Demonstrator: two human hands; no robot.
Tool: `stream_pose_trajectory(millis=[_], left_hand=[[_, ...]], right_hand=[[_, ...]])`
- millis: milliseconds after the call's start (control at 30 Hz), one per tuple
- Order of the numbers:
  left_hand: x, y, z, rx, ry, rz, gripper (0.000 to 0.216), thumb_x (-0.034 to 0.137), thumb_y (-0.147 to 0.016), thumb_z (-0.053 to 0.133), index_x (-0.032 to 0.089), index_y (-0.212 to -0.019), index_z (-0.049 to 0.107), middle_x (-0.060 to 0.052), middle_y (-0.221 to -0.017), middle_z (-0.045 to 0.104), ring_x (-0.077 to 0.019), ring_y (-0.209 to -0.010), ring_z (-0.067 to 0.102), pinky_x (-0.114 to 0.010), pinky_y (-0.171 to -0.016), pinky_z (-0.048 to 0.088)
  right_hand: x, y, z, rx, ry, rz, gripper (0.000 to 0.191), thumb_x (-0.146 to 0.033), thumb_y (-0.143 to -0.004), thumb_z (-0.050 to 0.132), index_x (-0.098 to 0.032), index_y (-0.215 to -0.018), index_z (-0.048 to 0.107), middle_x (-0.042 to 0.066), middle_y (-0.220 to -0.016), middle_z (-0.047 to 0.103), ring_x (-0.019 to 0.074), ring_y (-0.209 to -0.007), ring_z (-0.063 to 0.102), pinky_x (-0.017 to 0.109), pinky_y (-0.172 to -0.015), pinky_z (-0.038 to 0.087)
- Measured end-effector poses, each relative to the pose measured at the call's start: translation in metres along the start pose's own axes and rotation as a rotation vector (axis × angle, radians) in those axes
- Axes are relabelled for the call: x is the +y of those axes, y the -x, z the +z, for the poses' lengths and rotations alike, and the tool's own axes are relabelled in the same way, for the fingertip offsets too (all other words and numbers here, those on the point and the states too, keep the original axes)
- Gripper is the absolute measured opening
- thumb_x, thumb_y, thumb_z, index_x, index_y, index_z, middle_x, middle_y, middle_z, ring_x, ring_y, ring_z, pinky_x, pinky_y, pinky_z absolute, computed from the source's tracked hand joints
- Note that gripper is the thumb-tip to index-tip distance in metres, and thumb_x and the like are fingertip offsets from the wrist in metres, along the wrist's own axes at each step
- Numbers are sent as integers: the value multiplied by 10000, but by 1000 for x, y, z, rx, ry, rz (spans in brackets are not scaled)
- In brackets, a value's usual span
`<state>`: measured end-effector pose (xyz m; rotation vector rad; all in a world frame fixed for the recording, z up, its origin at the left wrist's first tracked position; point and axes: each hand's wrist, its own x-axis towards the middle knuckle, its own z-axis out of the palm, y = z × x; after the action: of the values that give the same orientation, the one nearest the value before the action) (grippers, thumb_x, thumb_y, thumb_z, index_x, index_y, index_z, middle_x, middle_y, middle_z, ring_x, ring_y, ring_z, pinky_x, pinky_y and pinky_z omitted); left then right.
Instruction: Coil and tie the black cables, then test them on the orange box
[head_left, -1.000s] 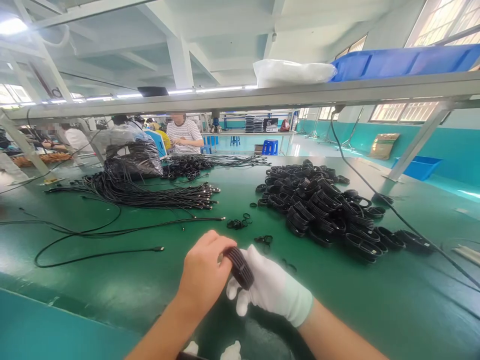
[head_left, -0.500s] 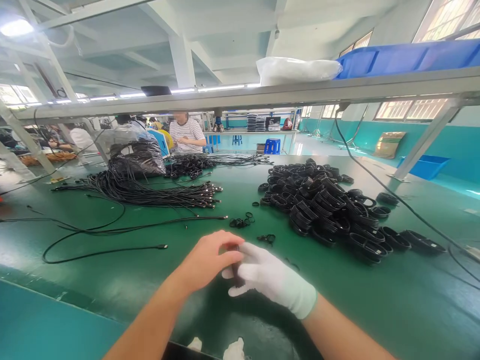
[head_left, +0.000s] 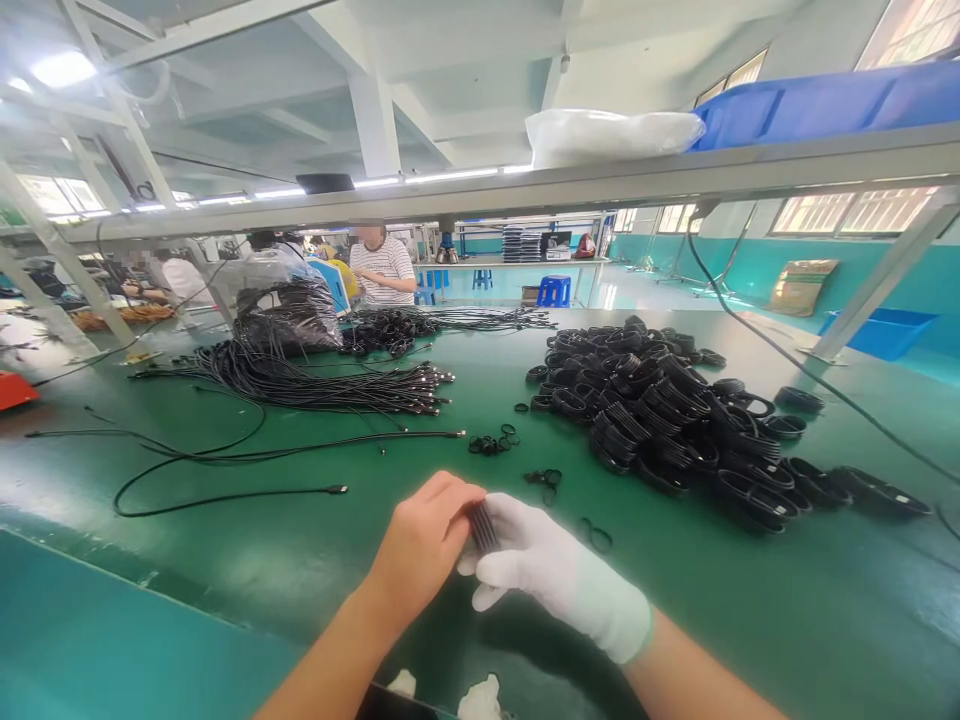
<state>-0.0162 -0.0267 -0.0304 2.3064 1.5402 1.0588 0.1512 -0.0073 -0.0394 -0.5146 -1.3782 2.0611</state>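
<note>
Between my two hands, over the green table near its front edge, is a coiled black cable [head_left: 484, 528] whose stacked turns show side by side. My left hand [head_left: 426, 535], bare, pinches the coil's left side. In a white glove, my right hand [head_left: 551, 565] grips the same coil from the right, thumb in front. Part of the coil is hidden behind my fingers. Just beyond my hands lie small black rings [head_left: 491, 443] and a few more rings [head_left: 544, 478]. A large pile of coiled black cables [head_left: 660, 410] sits to the right.
Uncoiled black cables [head_left: 330, 385] lie in a bundle on the left, with loose ones [head_left: 225, 455] nearer me. Behind them stands a plastic bag [head_left: 289, 300]. A shelf beam [head_left: 480, 190] crosses above, carrying a blue bin [head_left: 810, 105]. Another person [head_left: 381, 270] is beyond the table.
Both hands have turned a little, and the coil's stacked turns now show more clearly between them. The whole view has shifted slightly, bringing a red object in at the left edge.
</note>
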Motion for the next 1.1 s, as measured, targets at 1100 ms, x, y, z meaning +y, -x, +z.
stream_pose_trajectory(millis=[1100], left_hand=[[9,-14,-10,-37,-73,-164,257,66,-764,448,206,-813,657,-7,-808,618,-144,-688,572,-271,-645,461]], right_hand=[[12,-6,-12,-36,-201,4,413,-398,-789,632,-168,-1117,532,95,-1029,568,199,-880,618,374,-737,523]])
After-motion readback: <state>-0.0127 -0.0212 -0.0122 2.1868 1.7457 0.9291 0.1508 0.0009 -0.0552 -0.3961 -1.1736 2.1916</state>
